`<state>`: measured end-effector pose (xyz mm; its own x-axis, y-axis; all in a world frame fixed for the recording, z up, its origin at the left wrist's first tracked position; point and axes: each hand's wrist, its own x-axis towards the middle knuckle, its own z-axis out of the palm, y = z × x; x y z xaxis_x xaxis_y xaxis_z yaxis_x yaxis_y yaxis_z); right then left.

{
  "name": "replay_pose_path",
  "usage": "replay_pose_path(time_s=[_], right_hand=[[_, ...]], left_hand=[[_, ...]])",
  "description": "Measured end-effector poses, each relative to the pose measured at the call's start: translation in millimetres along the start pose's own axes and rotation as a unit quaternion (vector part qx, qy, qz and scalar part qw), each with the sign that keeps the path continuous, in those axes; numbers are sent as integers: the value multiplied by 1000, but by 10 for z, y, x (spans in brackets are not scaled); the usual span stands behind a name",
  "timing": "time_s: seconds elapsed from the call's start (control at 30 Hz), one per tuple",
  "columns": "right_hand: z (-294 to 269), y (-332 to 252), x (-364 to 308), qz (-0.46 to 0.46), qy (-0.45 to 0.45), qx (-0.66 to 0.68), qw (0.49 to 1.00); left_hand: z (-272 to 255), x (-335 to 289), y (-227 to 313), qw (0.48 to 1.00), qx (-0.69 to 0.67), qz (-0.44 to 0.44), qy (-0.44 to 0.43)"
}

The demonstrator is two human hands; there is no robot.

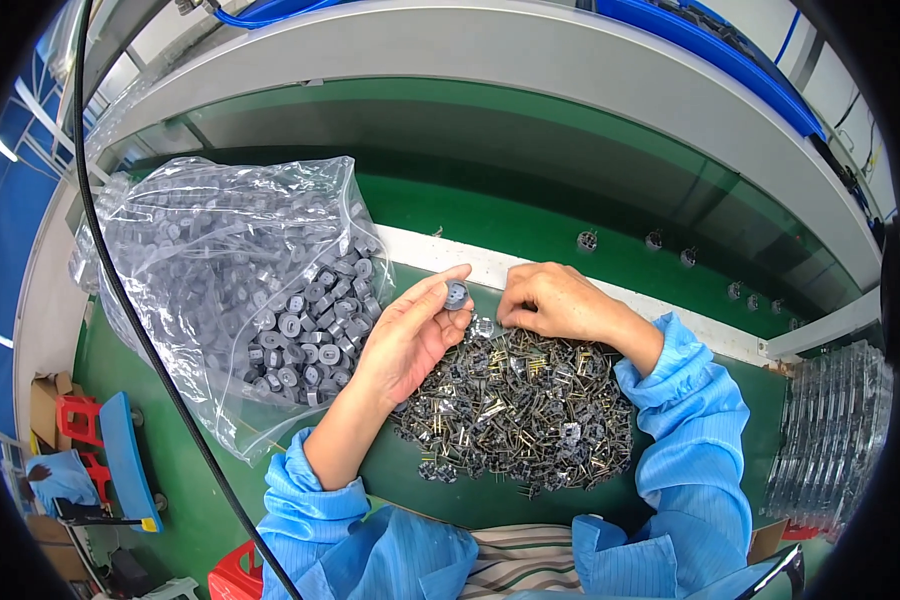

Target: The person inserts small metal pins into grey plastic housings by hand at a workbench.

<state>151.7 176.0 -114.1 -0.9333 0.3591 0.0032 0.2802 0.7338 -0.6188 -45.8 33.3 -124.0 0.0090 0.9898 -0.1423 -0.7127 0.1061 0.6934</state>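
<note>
My left hand (407, 335) pinches a round grey plastic cap (456, 294) between thumb and fingers, its holed face turned up. Just to the right, my right hand (555, 303) has its fingertips drawn together above the far edge of a heap; whatever they hold, if anything, is hidden. This heap of small dark parts with metal pins (515, 410) spreads over the green tabletop below both hands. Left of my left hand, a large transparent plastic bag (220, 215) lies open toward me, full of grey caps (310, 330) like the held one.
Beyond a white rail (425, 250), several small parts (587, 241) stand spaced along a green belt (530, 225). Stacked transparent trays (830, 430) rise at the right. A black cable (135, 320) hangs across the left side. Red stools (78, 420) stand on the floor.
</note>
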Motion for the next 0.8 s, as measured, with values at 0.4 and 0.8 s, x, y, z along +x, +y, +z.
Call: replay_pose_path(time_s=[0.4,0.8], right_hand=[[-41,-83,19,12,167,138,976],[31,-327,-61,-147,224,39,963]], left_hand=[[-4,-26,-36,999,48,0,9],[1,-24,-182,938,342,45,-41]])
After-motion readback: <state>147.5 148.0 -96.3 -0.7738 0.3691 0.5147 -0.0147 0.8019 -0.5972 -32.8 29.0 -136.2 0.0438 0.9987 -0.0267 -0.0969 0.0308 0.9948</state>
